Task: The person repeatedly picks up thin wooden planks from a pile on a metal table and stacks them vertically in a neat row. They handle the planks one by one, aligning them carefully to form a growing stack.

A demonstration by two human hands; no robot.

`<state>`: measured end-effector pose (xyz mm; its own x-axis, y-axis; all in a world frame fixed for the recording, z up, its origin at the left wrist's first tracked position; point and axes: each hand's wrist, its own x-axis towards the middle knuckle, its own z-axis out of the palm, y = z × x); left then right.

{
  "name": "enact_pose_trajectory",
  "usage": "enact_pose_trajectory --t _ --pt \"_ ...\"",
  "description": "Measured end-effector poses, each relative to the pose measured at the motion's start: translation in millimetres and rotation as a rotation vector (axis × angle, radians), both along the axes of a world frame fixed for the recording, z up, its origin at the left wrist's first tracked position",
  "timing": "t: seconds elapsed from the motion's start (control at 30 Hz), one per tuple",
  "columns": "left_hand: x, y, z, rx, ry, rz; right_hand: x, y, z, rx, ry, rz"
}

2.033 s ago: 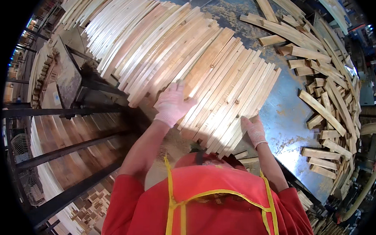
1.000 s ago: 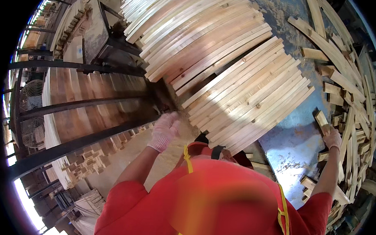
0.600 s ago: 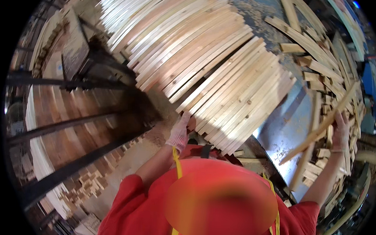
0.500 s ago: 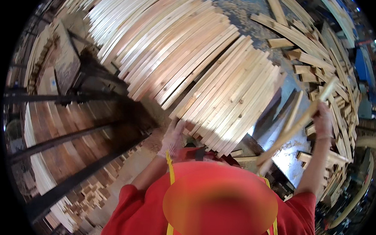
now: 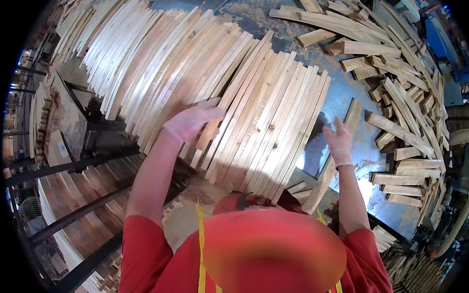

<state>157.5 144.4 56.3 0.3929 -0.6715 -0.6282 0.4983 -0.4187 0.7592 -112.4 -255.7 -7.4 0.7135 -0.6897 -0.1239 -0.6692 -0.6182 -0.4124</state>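
Pale wooden strips (image 5: 269, 122) lie side by side in a long row across the table. My left hand (image 5: 191, 121), in a light glove, rests on the row with its fingers stretched across a strip's edge. That strip (image 5: 243, 76) sticks out past its neighbours at the far end. My right hand (image 5: 339, 143), also gloved, is open with thumb and fingers apart. Close below it, a loose wooden strip (image 5: 324, 179) slants from the table toward my body. Whether the right hand touches this strip is unclear.
A jumbled heap of wooden offcuts and strips (image 5: 402, 133) covers the table's right side. The blue-grey tabletop (image 5: 261, 11) carries sawdust at the back. To the left, dark metal bars (image 5: 74, 213) stand before stacked boards (image 5: 80, 200). A hose (image 5: 459, 219) curves at the far right.
The long wooden strip has left my right hand, which has moved inward to the left. My left hand has shifted from the row's near end to farther up on the strips.
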Motion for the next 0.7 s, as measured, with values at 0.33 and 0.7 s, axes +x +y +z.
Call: enact_pose_trajectory --t 0.33,0.7 --pt "-33.7 2.5 8.4 0.991 -1.261 -0.533 -37.9 5.1 -33.3 0.125 -0.117 -0.247" --pt "-93.0 106.4 -12.0 0.792 -1.609 0.035 22.9 13.4 -17.3 0.665 0.208 -0.076"
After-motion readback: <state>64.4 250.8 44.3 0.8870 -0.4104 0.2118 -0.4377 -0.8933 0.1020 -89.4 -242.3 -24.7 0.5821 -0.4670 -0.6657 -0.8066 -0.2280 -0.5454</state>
